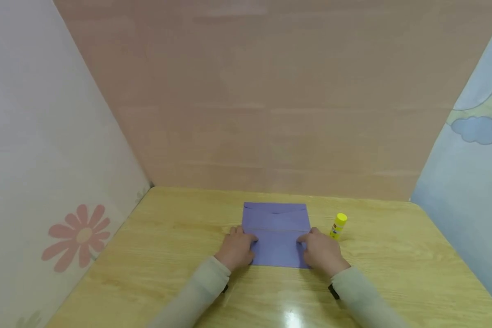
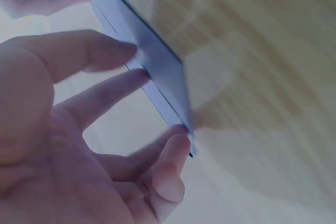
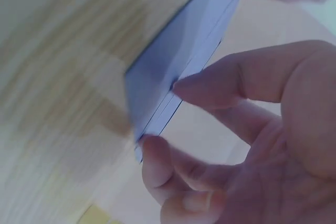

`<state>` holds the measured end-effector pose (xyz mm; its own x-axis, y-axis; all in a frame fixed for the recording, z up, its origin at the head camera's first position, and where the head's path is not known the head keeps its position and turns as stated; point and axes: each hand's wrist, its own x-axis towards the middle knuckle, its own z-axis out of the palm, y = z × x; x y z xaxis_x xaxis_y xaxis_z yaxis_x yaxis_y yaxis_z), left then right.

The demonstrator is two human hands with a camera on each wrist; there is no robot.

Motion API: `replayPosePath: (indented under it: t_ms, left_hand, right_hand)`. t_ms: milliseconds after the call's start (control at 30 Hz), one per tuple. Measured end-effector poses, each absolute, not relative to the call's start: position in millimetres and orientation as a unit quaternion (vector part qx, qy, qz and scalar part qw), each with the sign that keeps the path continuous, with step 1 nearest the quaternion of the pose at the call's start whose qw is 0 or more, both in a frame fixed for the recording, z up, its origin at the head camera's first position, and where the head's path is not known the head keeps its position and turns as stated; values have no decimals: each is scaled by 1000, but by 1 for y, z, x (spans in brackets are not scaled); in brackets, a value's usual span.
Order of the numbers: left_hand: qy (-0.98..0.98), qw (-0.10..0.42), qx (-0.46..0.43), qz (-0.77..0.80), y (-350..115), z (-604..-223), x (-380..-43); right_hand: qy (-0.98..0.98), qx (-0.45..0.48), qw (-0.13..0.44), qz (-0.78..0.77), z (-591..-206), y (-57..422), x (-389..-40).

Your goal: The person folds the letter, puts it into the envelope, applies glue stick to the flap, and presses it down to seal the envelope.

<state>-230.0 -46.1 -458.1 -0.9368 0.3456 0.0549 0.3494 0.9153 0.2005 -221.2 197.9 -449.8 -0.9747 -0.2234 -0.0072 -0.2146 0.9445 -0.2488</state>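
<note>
A folded purple paper [image 1: 276, 249], shaped like an envelope, lies on the table in front of me. A straight edge runs across its middle, and its top part has a shallow V-shaped flap. At its left side my left hand [image 1: 237, 248] holds the edge, index finger on top and other fingers bent at the side. My right hand [image 1: 323, 252] holds the right edge in much the same way. In the left wrist view the thumb and fingertips touch the purple paper [image 2: 164, 72]. The right wrist view shows thumb and fingers on the paper [image 3: 157, 69] too.
A yellow glue stick [image 1: 338, 225] stands upright just beyond my right hand. The wooden table [image 1: 180, 237] meets a brown back panel [image 1: 270, 114]. Side panels printed with a flower [image 1: 84, 235] and a cloud [image 1: 474, 130] flank it.
</note>
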Motion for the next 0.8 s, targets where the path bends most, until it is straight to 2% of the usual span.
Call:
replayPosePath:
  t_ms: [300,800]
  left_hand:
    - [-982,-22,-171,-76,-32,-455,-228]
    - [-984,-13,-169,-49,-43,-455,-226]
  right_hand:
    - [980,-155,-3,-125,-452,167,-217]
    - [987,-105,31,-117,-448,175,-218]
